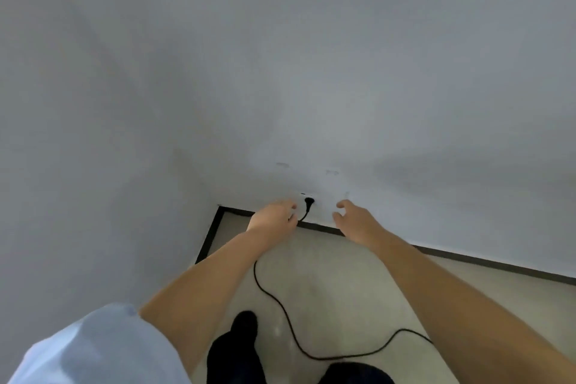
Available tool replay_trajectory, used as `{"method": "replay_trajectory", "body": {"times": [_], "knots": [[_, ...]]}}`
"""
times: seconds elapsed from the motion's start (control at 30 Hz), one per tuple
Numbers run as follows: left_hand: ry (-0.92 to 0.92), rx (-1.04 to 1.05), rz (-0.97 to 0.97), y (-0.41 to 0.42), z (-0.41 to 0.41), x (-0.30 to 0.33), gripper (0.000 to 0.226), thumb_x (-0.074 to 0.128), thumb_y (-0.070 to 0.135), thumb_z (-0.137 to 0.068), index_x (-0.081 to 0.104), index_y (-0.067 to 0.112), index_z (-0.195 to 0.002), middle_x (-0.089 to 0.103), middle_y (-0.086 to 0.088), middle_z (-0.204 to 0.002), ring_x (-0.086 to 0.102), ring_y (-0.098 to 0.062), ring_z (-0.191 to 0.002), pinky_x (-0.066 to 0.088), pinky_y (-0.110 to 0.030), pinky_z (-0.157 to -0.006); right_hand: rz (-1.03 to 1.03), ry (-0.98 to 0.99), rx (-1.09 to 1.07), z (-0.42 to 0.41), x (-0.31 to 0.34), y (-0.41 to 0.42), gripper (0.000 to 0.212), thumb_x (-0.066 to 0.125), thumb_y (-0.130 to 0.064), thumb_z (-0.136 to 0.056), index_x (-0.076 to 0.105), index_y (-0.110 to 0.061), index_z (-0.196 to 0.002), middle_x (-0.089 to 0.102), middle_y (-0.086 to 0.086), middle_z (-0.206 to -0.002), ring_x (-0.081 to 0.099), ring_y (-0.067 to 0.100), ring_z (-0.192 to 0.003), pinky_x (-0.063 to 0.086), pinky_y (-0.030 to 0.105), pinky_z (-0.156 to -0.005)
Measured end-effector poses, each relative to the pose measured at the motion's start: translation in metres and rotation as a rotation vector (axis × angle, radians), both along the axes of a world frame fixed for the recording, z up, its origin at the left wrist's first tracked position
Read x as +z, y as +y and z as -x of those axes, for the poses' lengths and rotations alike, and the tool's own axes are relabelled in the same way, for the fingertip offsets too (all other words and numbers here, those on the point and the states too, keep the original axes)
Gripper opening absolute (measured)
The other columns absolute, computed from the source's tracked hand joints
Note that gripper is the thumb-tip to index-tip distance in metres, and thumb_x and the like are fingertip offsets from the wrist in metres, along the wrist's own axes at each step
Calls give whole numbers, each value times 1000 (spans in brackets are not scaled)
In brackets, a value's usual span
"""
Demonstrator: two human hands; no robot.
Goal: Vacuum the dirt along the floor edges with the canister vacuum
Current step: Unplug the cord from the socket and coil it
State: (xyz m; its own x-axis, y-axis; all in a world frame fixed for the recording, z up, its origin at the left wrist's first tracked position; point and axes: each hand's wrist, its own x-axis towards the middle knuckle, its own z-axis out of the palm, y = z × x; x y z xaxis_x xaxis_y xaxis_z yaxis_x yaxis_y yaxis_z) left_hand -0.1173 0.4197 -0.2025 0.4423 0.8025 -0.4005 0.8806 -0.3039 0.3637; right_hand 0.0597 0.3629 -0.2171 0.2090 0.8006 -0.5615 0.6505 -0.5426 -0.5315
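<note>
Plug at wall socket, both hands near it; vacuum itself out of view.

Black plug (308, 201) sits in the low wall socket (307, 196) near the corner. Left hand (274, 215) is just beside it, fingers loosely curled; whether they touch the cord (274, 293) cannot be told. Right hand (352, 218) hovers apart, fingers relaxed, holding nothing. Cord trails slack across the floor (327, 274), past the shoe (244, 323). Judgement: cord light and limp, plug body rigid; take hold at the plug body, not the cord. Canister and hose not visible.
</note>
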Motion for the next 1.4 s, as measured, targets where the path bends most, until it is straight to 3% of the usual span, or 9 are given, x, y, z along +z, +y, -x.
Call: {"method": "replay_trajectory", "body": {"times": [0.23, 0.37, 0.43, 0.57, 0.73, 0.83, 1.17, 1.33, 1.4], "knots": [[15, -395, -313, 97, 1, -210, 38, 37, 14, -95, 53, 9, -129, 57, -7, -126, 52, -24, -118, 37, -32, -99, -41, 108, -365, 21, -220, 70, 34, 39, -26, -100, 51, -3, -123, 61, 18, -118, 61, 30, -101, 45, 30, -75], [-34, -656, -836, 158, 0, -318, 47, 37, 17, -76, 69, 5, -110, 69, -9, -112, 66, -25, -106, 44, -41, -99, -151, 186, -520, 23, -316, 127, 35, 37, -30, -100, 52, -3, -117, 59, 18, -114, 57, 29, -98, 43, 34, -84], [-22, -692, -1064, 182, -2, -361, 52, 39, 15, -79, 59, 3, -126, 58, -11, -133, 54, -26, -125, 27, -47, -109, -202, 421, -653, 24, -351, 152, 33, 39, -31, -100, 56, -3, -107, 61, 17, -98, 60, 26, -92, 49, 38, -87], [88, -738, -1287, 220, -11, -416, 86, 54, 42, -84, 10, 8, -149, 19, -5, -155, 18, -25, -143, -2, -50, -115, -220, 700, -864, 29, -380, 179, 26, 39, -26, -100, 49, -7, -86, 56, 10, -70, 57, 20, -61, 49, 27, -49], [239, -671, -1293, 243, -19, -429, 140, 70, 67, -61, -25, 8, -145, 8, 8, -156, 6, -20, -143, -16, -50, -113, -266, 685, -904, 36, -388, 182, 41, 29, -36, -103, 45, -10, -76, 30, -1, -56, 24, 8, -38, 18, 16, -30], [235, -666, -1337, 251, -19, -431, 143, 73, 65, -58, -25, 8, -145, 8, 5, -152, -16, -25, -145, -19, -51, -112, -317, 676, -908, 39, -392, 180, 40, 30, -38, -103, 43, -12, -75, 28, -3, -51, 24, 5, -28, 18, 16, -30], [242, -622, -1346, 243, -18, -428, 139, 72, 61, -62, -26, 8, -144, 4, 1, -153, -20, -26, -144, -21, -50, -112, -381, 759, -961, 62, -409, 142, 37, 32, -33, -103, 38, -16, -71, 24, -8, -42, 20, 5, -33, 15, 17, -32], [-87, -595, -1358, 212, -20, -429, 103, 59, 51, -79, 0, 6, -150, 28, -13, -152, 18, -25, -139, 5, -52, -114, -559, 861, -947, 50, -385, 145, 36, 31, -32, -104, 38, -15, -74, 23, -12, -36, 19, 3, -29, 14, 15, -30], [-446, -607, -960, 175, -12, -426, 72, 42, 49, -91, 25, 3, -144, 48, -18, -140, 31, -23, -131, 17, -41, -112, -612, 912, -965, 45, -364, 149, 35, 32, -32, -104, 39, -13, -74, 26, -13, -33, 20, 2, -27, 15, 15, -29]]}}
